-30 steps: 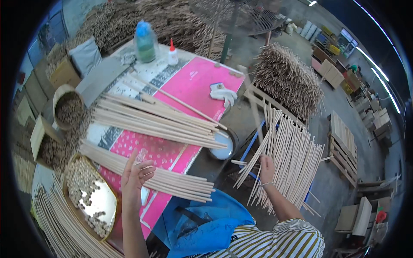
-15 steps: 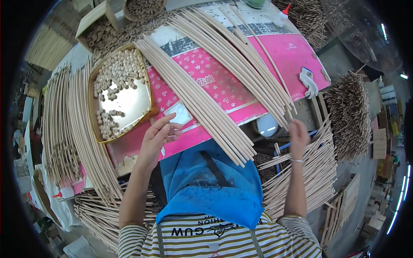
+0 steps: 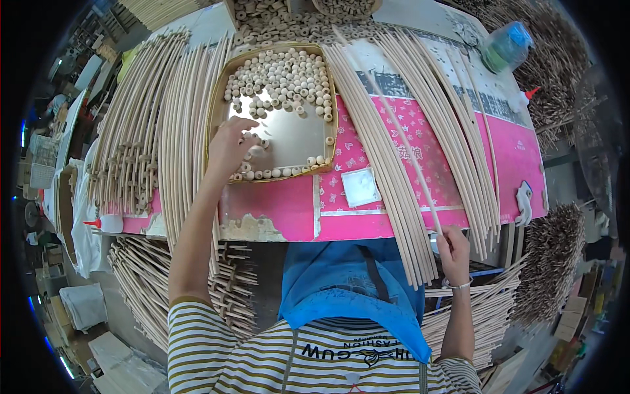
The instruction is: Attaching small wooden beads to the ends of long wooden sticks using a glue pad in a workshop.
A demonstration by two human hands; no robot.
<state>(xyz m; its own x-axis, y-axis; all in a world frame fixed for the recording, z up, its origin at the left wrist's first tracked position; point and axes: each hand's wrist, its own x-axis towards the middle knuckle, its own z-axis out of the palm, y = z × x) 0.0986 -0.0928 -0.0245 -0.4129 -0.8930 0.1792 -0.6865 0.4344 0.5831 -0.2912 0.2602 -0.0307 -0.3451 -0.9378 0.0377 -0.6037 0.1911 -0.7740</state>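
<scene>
Hands now at work: left hand (image 3: pixel 231 143), earlier hovering open at the table edge, has moved into the shallow brass-coloured tray (image 3: pixel 216 111), fingers curled onto pale wooden beads (image 3: pixel 254 140), while right hand (image 3: pixel 454 253) pinches one thin wooden rod (image 3: pixel 401 134).

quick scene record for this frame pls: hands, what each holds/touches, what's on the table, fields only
left hand: reaching into the tray, fingers among the wooden beads; grip not clear
right hand: at the table's near edge, closed on the end of a single wooden stick
tray: shallow, shiny base, beads mostly at the far side and along the near wall
table: pink covering
stick bundles: lying across the table right of the tray; more left of it
far right corner: green bottle, small glue bottle
</scene>
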